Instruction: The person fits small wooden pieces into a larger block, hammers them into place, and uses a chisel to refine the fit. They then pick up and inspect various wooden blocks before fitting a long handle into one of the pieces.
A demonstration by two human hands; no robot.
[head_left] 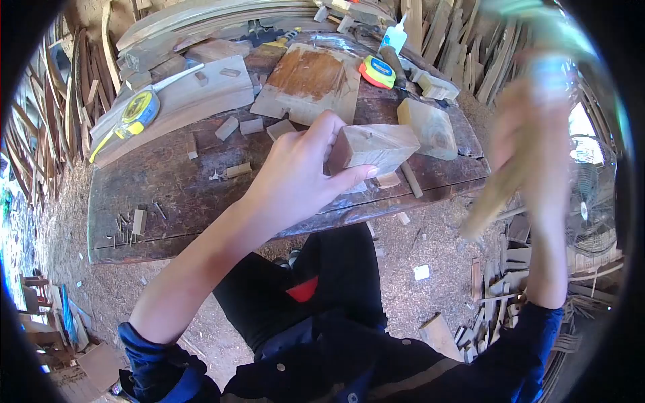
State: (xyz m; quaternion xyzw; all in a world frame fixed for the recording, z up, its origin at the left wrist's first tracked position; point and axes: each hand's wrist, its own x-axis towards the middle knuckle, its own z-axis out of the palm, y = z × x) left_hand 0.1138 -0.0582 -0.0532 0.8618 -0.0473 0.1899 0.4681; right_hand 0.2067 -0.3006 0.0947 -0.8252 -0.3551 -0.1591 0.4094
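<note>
My left hand (295, 164) grips a wooden block (383, 146), thumb in front and fingers behind, just above the near side of the workbench. Its squared end and pale grain face up and right. My right hand (531, 121) is raised at the right, smeared by motion. A long wooden piece (494, 195) slants down and left from it; the blur hides exactly what it is. Another wood block (430, 127) sits on the bench beyond the held one. A thin wooden strip (411, 179) lies near the bench's front edge.
On the workbench (175, 228) are a yellow tape measure (140, 111), a second tape measure (377, 72), a glue bottle (394, 37), a stained board (309, 80), offcuts and several nails (124, 228). Scrap wood (484, 322) piles up at the right on the sawdust floor.
</note>
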